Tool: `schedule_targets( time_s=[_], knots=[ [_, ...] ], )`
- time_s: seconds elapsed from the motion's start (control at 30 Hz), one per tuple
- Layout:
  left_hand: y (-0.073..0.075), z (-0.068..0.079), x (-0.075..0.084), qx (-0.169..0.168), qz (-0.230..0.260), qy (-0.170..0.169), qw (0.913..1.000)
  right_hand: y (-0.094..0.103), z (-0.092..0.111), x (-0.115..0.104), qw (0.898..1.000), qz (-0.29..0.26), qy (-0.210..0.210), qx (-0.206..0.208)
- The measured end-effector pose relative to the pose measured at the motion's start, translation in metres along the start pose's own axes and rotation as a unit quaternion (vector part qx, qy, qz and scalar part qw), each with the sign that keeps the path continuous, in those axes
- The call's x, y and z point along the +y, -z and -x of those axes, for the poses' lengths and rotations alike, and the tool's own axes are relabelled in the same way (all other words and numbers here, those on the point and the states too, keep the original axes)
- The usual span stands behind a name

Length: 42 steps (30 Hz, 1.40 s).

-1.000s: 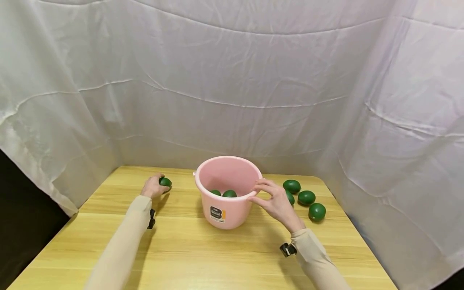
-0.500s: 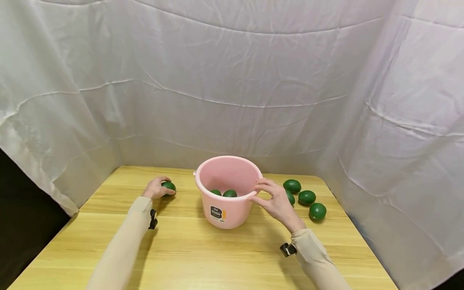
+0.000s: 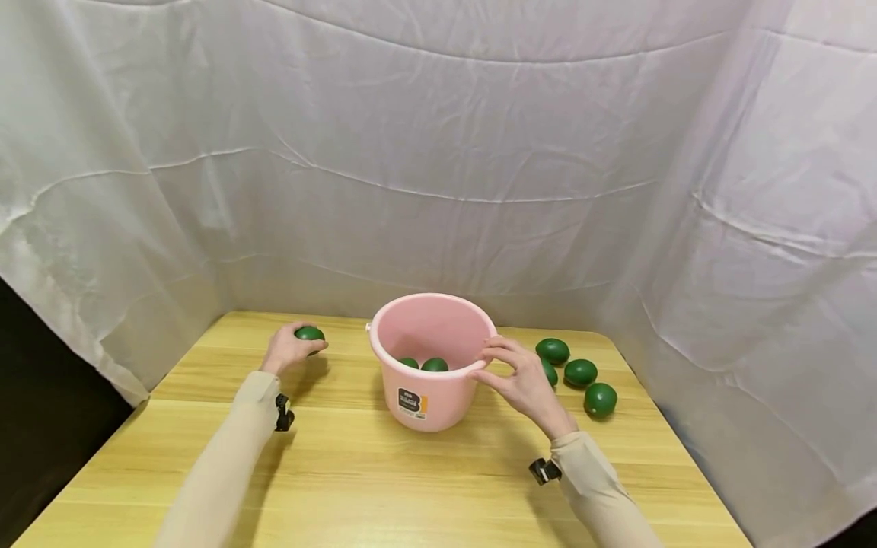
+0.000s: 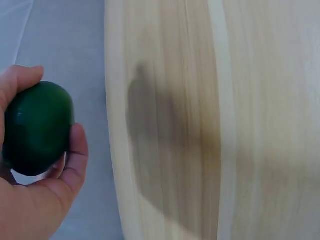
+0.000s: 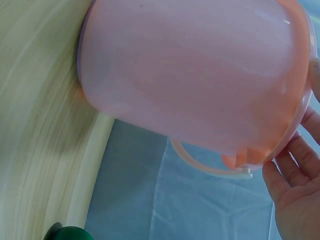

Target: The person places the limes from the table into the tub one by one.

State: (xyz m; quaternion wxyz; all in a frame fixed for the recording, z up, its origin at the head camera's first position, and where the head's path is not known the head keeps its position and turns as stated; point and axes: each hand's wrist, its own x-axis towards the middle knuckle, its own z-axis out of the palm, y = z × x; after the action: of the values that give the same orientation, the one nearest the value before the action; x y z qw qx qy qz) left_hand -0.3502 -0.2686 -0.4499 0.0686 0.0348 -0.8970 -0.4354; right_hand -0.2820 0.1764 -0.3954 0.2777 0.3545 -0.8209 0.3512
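Observation:
My left hand holds a smooth, dark green oval fruit between thumb and fingers, raised above the table on the left. Its shadow falls on the wood apart from it. In the middle stands a pink bucket with a black and orange label. Two similar green fruits show inside, near the bottom. With thumb and fingertips, my right hand pinches the bucket's right rim. In the right wrist view, the bucket's pale handle hangs on its far side.
Several more green fruits lie right of the bucket, one partly hidden behind my right hand. The wooden table ends at a pale hanging cloth at the back and sides.
My left hand first shifts slightly right with the green fruit, then rises and goes back left, lifting it off the table. My right hand and the bucket stay in place.

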Motion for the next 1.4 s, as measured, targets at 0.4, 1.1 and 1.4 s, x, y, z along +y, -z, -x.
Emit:
schedule_targets(
  time_s=[0.4, 1.1, 1.4],
  knots=[
    [0.003, 0.006, 0.012, 0.030, 0.057, -0.025, 0.9976, 0.001, 0.000, -0.001, 1.000, -0.001, 0.005, 0.001],
    [0.006, 0.012, 0.054, 0.075, 0.195, -0.088, 0.9739, 0.001, 0.002, -0.002, 1.000, -0.006, -0.011, -0.006],
    [0.006, 0.021, 0.072, 0.111, 0.202, -0.113, 0.9666, -0.003, 0.001, -0.004, 1.000, -0.010, -0.014, -0.010]
  ],
)
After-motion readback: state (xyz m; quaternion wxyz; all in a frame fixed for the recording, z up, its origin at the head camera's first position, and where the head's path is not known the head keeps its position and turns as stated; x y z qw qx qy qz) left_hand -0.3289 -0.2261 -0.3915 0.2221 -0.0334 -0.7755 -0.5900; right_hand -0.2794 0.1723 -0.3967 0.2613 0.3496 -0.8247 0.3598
